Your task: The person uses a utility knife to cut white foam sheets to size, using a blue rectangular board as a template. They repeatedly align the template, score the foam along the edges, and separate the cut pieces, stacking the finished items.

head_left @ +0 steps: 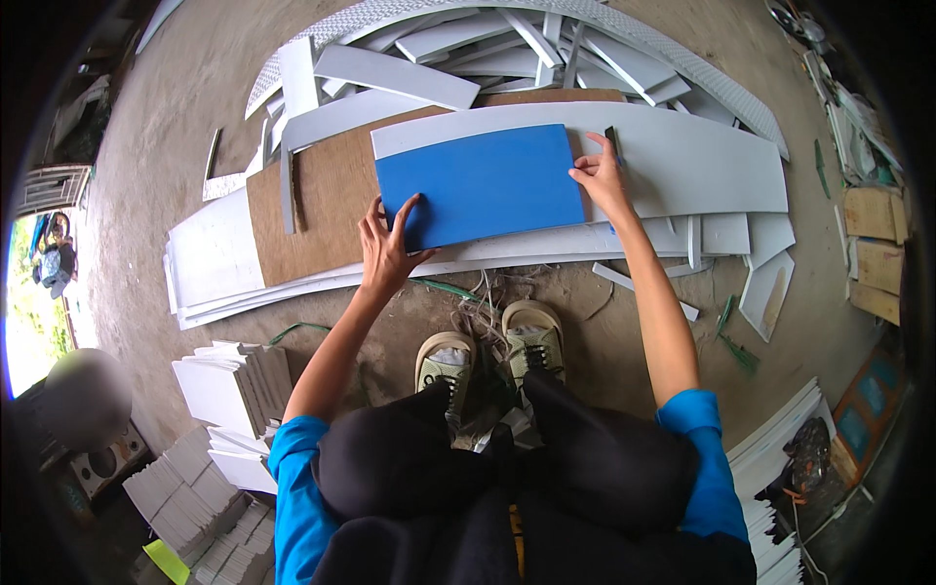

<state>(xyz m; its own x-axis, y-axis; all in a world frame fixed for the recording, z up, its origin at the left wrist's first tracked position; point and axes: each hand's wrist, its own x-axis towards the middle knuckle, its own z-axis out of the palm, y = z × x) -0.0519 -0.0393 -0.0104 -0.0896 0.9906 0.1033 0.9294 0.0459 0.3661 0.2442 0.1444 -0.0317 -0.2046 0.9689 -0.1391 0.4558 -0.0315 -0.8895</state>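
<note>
A blue rectangular sheet (483, 185) lies on a long white board (692, 161) in front of me. My left hand (386, 244) is at the sheet's lower left corner, fingers spread, with a fingertip on the blue surface and the thumb just below the near edge. At the right edge of the sheet, the thumb and a finger of my right hand (603, 180) come together in a pinch. A small black object (612, 141) shows beside that hand's raised index finger; whether the hand touches it, I cannot tell.
A brown wooden board (317, 210) and more white boards lie beneath. Behind them is a heap of white offcuts (468, 63). Stacks of white pieces (234, 385) stand at my lower left, more sheets (780, 448) at lower right. Green strapping (736, 351) litters the floor near my shoes (531, 336).
</note>
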